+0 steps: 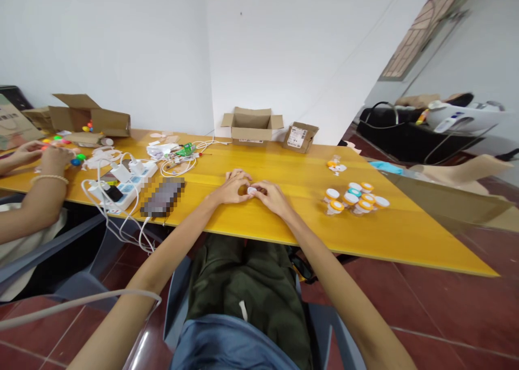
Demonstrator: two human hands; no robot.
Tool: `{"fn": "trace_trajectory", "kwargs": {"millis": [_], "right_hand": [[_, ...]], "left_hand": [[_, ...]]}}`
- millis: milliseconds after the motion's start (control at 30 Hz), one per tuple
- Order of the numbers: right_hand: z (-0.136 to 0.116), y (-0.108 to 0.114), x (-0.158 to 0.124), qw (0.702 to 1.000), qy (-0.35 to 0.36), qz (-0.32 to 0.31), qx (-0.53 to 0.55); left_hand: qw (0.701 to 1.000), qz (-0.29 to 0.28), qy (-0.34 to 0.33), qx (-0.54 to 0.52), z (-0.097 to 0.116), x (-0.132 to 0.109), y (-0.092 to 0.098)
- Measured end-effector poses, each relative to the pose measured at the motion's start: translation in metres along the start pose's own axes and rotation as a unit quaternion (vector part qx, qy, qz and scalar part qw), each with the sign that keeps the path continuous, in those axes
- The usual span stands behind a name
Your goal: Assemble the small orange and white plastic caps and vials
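Head view: left hand (235, 187) and right hand (271, 195) pinch a small whitish disc (252, 190) in their fingers over the yellow surface (298, 170), left of the lidded jars (350, 199).

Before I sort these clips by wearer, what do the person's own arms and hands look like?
The left arm and right arm are bare, with no sleeves in view. The left hand and right hand wear no gloves, and no watch or bracelet shows on them. The pale bracelet is on a co-worker's arm.
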State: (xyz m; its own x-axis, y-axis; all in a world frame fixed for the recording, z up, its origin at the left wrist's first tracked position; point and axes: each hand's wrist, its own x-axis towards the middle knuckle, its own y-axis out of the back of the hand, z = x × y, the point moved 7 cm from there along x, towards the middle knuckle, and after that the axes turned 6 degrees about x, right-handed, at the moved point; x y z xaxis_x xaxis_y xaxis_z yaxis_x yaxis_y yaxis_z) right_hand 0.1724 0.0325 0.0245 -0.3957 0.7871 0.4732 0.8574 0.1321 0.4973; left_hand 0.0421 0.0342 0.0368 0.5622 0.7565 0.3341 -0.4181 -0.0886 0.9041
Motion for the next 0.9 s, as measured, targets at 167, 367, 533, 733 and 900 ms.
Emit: {"fn": "trace_trajectory", "kwargs": {"millis": [167,367,533,733,900], "right_hand": [[0.0,0.0006,0.0008,1.0,0.002,-0.012,0.005],[-0.0012,-0.0007,0.0015,1.0,-0.001,-0.026,0.008],[0.0013,-0.0015,0.0018,1.0,-0.003,-0.02,0.008],[0.005,-0.0021,0.0011,1.0,-0.004,-0.013,0.001],[0.0067,-0.0016,0.0005,1.0,-0.009,-0.007,-0.001]], "left_hand": [[1.0,0.001,0.0,0.003,-0.0024,0.0005,-0.0012],[1.0,-0.001,-0.001,0.006,-0.0024,0.0004,-0.0005],[1.0,-0.001,-0.001,0.007,-0.0017,0.0002,-0.0002],[1.0,0.002,0.001,0.007,-0.0023,0.0009,-0.001],[1.0,0.002,0.002,0.005,-0.0015,0.0013,-0.0001]]}}
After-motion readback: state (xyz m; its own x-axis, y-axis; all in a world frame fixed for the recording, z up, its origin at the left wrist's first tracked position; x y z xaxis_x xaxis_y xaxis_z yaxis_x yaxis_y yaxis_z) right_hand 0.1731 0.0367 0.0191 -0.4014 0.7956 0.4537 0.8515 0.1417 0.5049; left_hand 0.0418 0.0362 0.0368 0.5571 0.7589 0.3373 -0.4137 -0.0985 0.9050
